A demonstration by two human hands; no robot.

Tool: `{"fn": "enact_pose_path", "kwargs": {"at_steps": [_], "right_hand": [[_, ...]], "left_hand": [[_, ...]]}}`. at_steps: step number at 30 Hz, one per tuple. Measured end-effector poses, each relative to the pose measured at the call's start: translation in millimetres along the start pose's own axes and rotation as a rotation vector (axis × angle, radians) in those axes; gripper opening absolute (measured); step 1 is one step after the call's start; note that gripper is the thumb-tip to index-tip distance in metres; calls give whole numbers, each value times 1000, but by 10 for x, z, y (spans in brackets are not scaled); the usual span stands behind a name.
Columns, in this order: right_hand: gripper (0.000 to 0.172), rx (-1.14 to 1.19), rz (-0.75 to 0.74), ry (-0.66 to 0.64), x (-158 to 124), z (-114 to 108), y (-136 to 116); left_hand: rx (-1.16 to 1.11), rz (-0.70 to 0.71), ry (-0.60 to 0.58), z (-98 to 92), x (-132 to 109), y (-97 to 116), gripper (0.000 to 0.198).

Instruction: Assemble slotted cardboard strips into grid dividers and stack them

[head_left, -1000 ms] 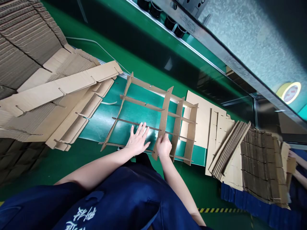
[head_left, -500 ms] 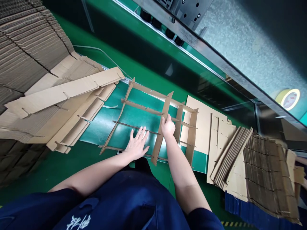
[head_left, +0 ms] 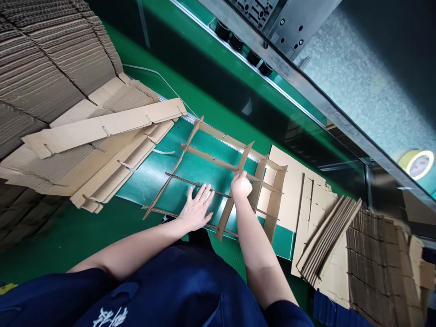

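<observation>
A cardboard divider grid [head_left: 217,131] of interlocked slotted strips stands on the green tabletop [head_left: 204,164]. My right hand [head_left: 241,184] is closed at a cross strip [head_left: 225,215] in the grid's middle, its fingers curled around the upper edge. That strip leans slightly, and its slots under my hand are hidden. My left hand [head_left: 196,207] lies flat with fingers spread inside a near cell, fingertips by a long strip [head_left: 184,180]; whether it touches that strip, I cannot tell. Two more cross strips stand close together at the grid's right end.
On the left, slotted cardboard strips [head_left: 126,122] lie loose before a tall stack of cardboard [head_left: 64,50]. Flat sheets [head_left: 284,186] and bundled strips [head_left: 330,238] are at the right. A metal machine frame [head_left: 289,68] overhangs the far side, with a tape roll [head_left: 416,164] on it.
My view has shifted a little, so everything sits slightly differently in the picture. My right hand has curled into a tighter fist on the cross strip. The left hand stays spread.
</observation>
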State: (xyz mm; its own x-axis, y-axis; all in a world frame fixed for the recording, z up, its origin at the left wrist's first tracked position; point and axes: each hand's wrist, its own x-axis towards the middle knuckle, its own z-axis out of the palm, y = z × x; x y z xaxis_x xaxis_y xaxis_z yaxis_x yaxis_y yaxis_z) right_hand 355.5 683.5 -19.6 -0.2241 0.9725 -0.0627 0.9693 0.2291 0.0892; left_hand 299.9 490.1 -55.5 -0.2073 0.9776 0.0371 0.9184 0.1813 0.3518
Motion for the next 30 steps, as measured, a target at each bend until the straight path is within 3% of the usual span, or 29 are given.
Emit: {"fn": "enact_pose_path", "kwargs": {"at_steps": [6,14,20,24,30], "right_hand": [[32,21,-95,14,-32,21,72],[32,36,-90,-24,6,-39,1],[51,196,-239,227,524,-123,-102],[57,295,-325,119,896,-69,-209],[72,229,-409,69,921,65,-64]], "left_hand": [[-7,11,20,33,-9,-7,73],[-1,3,22,55,6,-12,73],[-10,3,16,40,-16,2,73],[-15,0,-2,16,-11,6,72],[-38,-24,-5,5,9,14,69]]}}
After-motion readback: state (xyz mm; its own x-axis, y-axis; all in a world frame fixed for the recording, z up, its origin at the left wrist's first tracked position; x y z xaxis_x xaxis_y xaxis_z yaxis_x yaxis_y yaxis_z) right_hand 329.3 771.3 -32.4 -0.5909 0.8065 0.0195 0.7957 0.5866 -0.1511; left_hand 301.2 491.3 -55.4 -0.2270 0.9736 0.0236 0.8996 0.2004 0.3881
